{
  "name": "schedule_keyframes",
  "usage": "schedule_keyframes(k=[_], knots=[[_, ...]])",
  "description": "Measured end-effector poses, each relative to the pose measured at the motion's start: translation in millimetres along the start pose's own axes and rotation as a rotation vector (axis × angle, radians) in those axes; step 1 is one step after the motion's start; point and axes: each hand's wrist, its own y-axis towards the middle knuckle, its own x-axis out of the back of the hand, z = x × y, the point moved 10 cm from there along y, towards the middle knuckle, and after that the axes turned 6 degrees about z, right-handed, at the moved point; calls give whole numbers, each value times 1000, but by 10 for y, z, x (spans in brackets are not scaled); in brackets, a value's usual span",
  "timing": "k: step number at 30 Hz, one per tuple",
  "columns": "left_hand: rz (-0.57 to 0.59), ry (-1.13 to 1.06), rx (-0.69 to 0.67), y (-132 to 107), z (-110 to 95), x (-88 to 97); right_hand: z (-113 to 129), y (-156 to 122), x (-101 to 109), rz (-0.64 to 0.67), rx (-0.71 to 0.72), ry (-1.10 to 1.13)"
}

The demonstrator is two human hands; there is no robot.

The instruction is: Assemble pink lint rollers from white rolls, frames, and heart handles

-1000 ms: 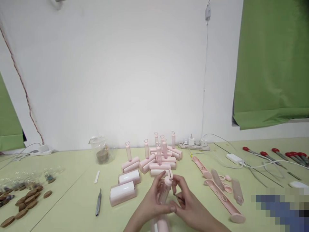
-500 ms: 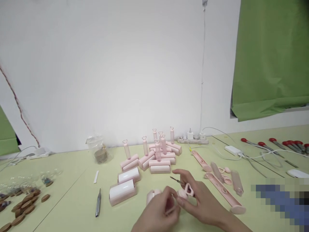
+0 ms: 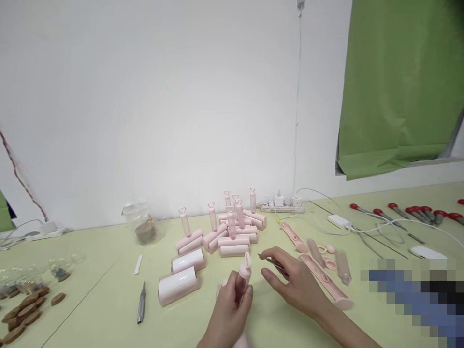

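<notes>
My left hand (image 3: 229,307) is closed round the clear pink handle of a lint roller, upright, with its heart-loop end cap (image 3: 245,273) above the fist. The lower end is mostly hidden by the hand. My right hand (image 3: 293,280) is to the right, apart from the handle, with a thin pointed metal tool (image 3: 272,262) tucked under its fingers; thumb and index finger stand apart. Beyond the hands, several assembled pink lint rollers (image 3: 235,246) stand with handles up. White rolls in pink covers (image 3: 179,285) lie left of my left hand.
Loose pink covers (image 3: 322,278) and clear handle tubes (image 3: 342,266) lie right. A metal pen-like tool (image 3: 141,303) and white strip (image 3: 138,265) lie left, near cork discs (image 3: 27,309) and a plastic bag (image 3: 143,224). Cables, a power strip (image 3: 282,208) and red-ended tools (image 3: 379,212) are further back.
My right hand has let go of the heart-loop cap and drawn away, keeping the pointed tool. My left hand now holds the handle upright with the cap on top. The view has shifted slightly right.
</notes>
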Motion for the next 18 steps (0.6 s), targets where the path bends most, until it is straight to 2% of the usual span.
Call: schedule_keyframes(k=[2, 6, 10, 12, 16, 18], knots=[[21, -4, -14, -4, -31, -17, 54, -3, -47, 24, 35, 6], [139, 26, -66, 22, -155, -153, 140, -31, -64, -9, 125, -18], [212, 74, -103, 67, -181, -287, 87, -3, 14, -46, 112, -55], [238, 114, -124, 82, -181, -338, 111, 38, 16, 24, 142, -72], [290, 148, -137, 68, -209, -374, 255, 48, -92, 297, 264, -241], [340, 147, -146, 38, -258, -396, 305, 12, -118, 393, 299, -288]])
